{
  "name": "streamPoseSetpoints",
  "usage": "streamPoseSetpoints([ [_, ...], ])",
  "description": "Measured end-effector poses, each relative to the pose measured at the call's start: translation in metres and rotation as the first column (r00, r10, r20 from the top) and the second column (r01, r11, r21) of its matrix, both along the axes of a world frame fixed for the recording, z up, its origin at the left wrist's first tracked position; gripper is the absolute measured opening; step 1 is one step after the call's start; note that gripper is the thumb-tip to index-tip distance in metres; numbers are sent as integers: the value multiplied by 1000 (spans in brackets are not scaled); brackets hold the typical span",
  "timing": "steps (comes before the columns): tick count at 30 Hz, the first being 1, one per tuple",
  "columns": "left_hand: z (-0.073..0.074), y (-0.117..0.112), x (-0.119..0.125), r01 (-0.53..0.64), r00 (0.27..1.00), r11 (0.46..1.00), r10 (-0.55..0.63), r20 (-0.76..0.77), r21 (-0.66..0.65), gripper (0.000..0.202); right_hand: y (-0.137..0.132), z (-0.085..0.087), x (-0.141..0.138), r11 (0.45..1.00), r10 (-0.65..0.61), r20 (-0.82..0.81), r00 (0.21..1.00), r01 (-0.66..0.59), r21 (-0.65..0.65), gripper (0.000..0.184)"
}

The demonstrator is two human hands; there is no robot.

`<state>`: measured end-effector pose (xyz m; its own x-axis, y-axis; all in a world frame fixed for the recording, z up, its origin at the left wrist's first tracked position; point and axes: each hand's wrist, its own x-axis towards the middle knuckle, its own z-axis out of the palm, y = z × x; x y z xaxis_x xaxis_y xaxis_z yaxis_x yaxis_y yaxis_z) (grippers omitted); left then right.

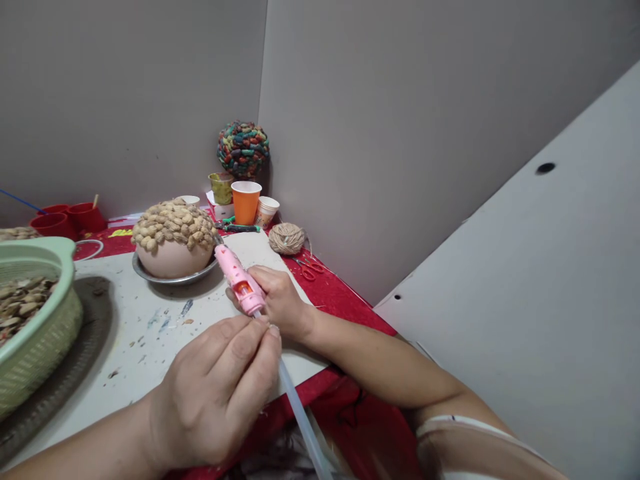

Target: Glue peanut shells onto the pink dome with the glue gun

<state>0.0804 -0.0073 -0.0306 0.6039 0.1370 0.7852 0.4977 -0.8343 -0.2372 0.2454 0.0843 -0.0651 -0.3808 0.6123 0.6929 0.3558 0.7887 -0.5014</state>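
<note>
A pink glue gun [237, 277] is gripped in my right hand [287, 300], its nozzle end pointing away towards a round form. My left hand [215, 387] pinches a long translucent glue stick [301, 417] close to the gun's rear, where the stick enters. The stick's lower part hangs down past the table's front edge. Beyond the nozzle, a smooth pinkish ball [173, 260] rests in a shallow metal dish [150, 275], its upper part covered with peanuts [173, 223]. Whether the nozzle touches the ball or dish is unclear.
A green basket [65, 287] of peanut shells stands left. Red cups [87, 217], an orange cup [246, 203] and a multicoloured ball [243, 148] stand at the back. Twine [287, 238], red-handled scissors [309, 268] and green-handled pliers [242, 228] lie near the right wall.
</note>
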Motion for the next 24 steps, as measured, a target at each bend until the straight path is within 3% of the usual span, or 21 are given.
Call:
streamPoseSetpoints([
  [4, -3, 4, -2, 20, 1000, 1000, -20, -14, 5, 32, -2, 5, -2, 985, 97, -96, 991, -109, -131, 23],
  [9, -5, 4, -1, 183, 983, 983, -183, -5, 23, 34, -11, 24, 3, 877, 276, -176, 945, -323, -355, 34],
  [11, -3, 3, 0, 252, 968, 967, -252, -16, 27, 34, -12, 27, 9, 785, 336, -237, 911, -411, -463, 34],
  [15, -1, 3, 3, 318, 948, 948, -317, -39, 20, 31, -5, 25, 18, 527, 451, -367, 814, -574, -627, 46],
  [17, -4, 5, 5, 320, 947, 947, -319, -35, 32, 30, 0, 24, 19, 463, 491, -401, 773, -622, -632, 50],
  [21, -15, 11, 9, 325, 944, 946, -324, -58, 6, 26, 6, 23, 16, 401, 466, -486, 739, -666, -629, 49],
  [24, -23, 14, 10, 298, 952, 954, -299, -63, -27, 21, 7, 24, 10, 412, 389, -524, 758, -652, -637, 49],
])
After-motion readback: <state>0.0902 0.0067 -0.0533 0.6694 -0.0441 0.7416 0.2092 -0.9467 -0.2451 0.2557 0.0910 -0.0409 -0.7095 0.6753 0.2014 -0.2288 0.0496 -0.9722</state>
